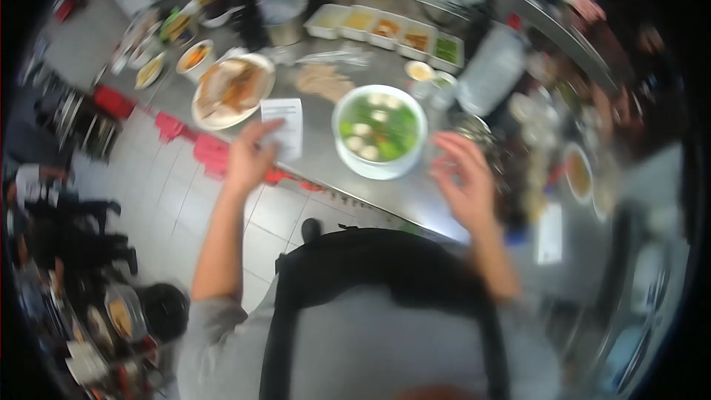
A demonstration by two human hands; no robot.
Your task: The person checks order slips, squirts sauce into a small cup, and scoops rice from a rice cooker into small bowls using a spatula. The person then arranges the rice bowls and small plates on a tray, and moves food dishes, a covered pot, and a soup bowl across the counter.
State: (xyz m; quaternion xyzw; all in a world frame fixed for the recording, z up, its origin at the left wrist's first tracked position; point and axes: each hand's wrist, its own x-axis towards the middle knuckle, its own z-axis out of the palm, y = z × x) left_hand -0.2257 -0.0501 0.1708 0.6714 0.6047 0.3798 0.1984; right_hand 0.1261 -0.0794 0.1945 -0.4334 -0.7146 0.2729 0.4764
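Note:
A white bowl (380, 170) of soup with pale round balls and green leaves (379, 127) stands on the steel counter between my hands. My left hand (254, 155) is left of it, fingers apart over the left edge of a printed paper slip (292, 130). Whether the fingers touch the slip I cannot tell. Just past that hand is an oval plate (261, 68) with browned meat (235, 87). My right hand (465, 181) hovers right of the bowl, apart from it, with fingers loosely bent, thumb and forefinger separated and nothing visible between them.
Several white trays (326, 21) of toppings line the back of the counter (326, 159). A clear plastic bag (492, 67) and small cups (419, 72) sit behind the bowl. A carrot-filled tub (195, 58) is at left. Another person (52, 218) is at far left, beyond the tiled floor.

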